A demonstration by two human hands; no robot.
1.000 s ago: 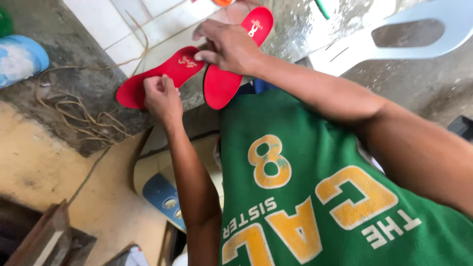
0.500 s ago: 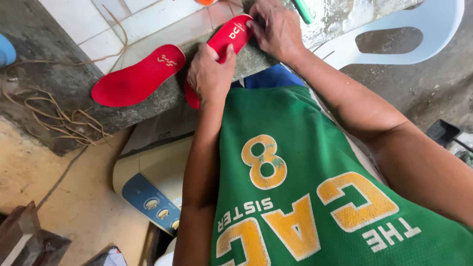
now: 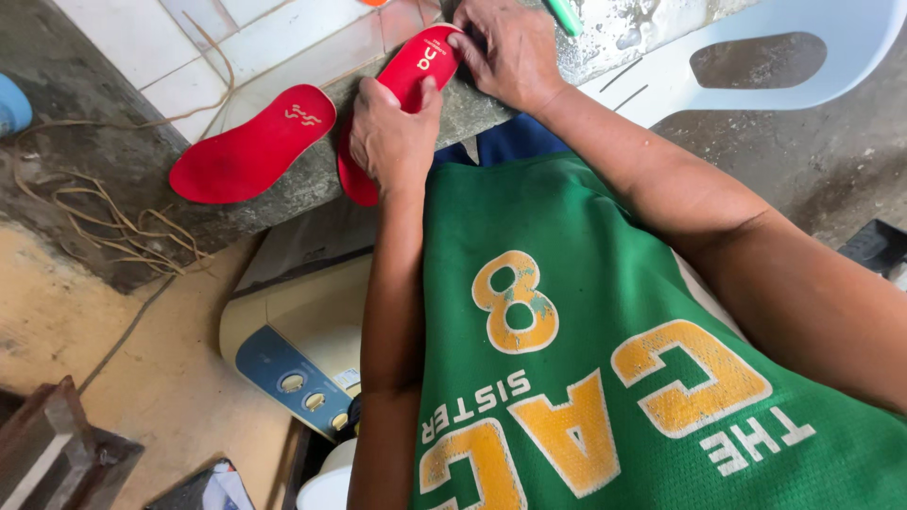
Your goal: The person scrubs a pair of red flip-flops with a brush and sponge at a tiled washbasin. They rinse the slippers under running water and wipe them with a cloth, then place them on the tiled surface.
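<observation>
Fingers (image 3: 430, 94) of both hands clasped on red insole (image 3: 416, 66), concrete ledge (image 3: 283, 203) beneath.

At top centre of the frame both hands rest on a red insole (image 3: 408, 85) lying slantwise on a grey ledge (image 3: 283, 198). The left hand (image 3: 389, 137) presses on its lower half, thumb up along its edge; the right hand (image 3: 507, 52) pinches its upper end. A second insole (image 3: 253, 146) lies alone to the left, apart from the first. A green jersey (image 3: 586, 359) fills the lower right. A white chair (image 3: 756, 57) sits at upper right, a cream appliance (image 3: 293, 349) with round knobs at lower centre-left, and tan cords (image 3: 104, 212) trail at left.
</observation>
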